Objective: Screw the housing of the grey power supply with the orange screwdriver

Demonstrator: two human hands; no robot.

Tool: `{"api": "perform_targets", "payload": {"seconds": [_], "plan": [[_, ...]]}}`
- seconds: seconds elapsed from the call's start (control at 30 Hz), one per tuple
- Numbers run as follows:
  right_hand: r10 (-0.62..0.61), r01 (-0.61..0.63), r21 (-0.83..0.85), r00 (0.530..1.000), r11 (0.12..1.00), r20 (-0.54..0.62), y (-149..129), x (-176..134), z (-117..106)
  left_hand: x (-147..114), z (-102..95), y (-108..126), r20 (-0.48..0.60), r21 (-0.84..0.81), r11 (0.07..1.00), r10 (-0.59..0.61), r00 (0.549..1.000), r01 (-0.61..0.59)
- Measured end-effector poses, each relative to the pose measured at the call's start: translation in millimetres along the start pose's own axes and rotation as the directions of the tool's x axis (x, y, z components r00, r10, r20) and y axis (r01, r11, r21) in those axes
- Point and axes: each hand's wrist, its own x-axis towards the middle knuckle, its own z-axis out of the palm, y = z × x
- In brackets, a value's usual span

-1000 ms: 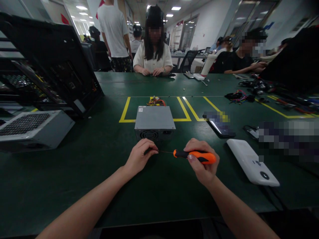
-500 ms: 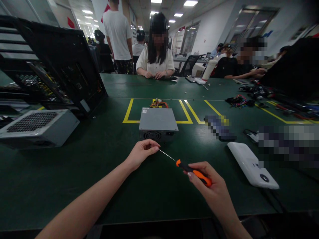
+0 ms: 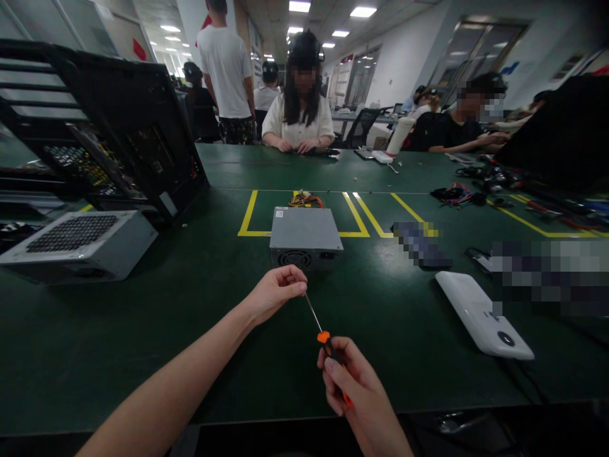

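My right hand (image 3: 354,381) is wrapped round the orange and black handle of a screwdriver (image 3: 323,337), its thin metal shaft slanting up and to the left. At the shaft's tip my left hand (image 3: 278,293) is closed in a pinch; whatever is between thumb and forefinger is too small to make out. Just beyond the left hand a grey computer power supply (image 3: 307,228) lies on the green table (image 3: 228,374), its fan grille and socket facing me. A bundle of coloured cables (image 3: 307,199) sticks out behind it.
Left stand an open black computer case (image 3: 143,139) and a second power supply (image 3: 114,247). Right lie a white device (image 3: 480,314), a blurred dark object (image 3: 421,244) and cables (image 3: 457,193). Yellow tape (image 3: 252,212) marks the table. A person (image 3: 299,120) sits opposite.
My right hand has swung left and toward me, turning the screwdriver more upright. The left hand stays pinched at the tip, almost unmoved. The view has shifted slightly.
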Motion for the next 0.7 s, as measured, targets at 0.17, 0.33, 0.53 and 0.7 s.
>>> {"api": "perform_targets", "payload": {"seconds": [0.17,0.33,0.53,0.7], "plan": [[0.112,-0.11,0.212,0.994,0.971,0.001,3.2,1.3,3.0,0.1,-3.4,-1.4,0.049,-0.038,0.999,-0.004,0.999,0.006],[0.186,-0.165,0.307,0.982,0.937,-0.041,2.5,0.1,8.1,-0.6,-1.5,-0.2,0.057,-0.062,0.997,-0.034,0.998,0.038],[0.224,-0.176,0.399,0.972,0.9,-0.078,5.2,1.0,12.7,-0.6,0.4,-0.5,0.031,-0.092,0.994,-0.056,0.998,0.058],[0.233,-0.179,0.425,0.969,0.887,-0.078,9.0,0.8,11.8,-0.9,1.9,-4.0,0.058,-0.061,0.995,-0.072,0.996,0.075]]}}
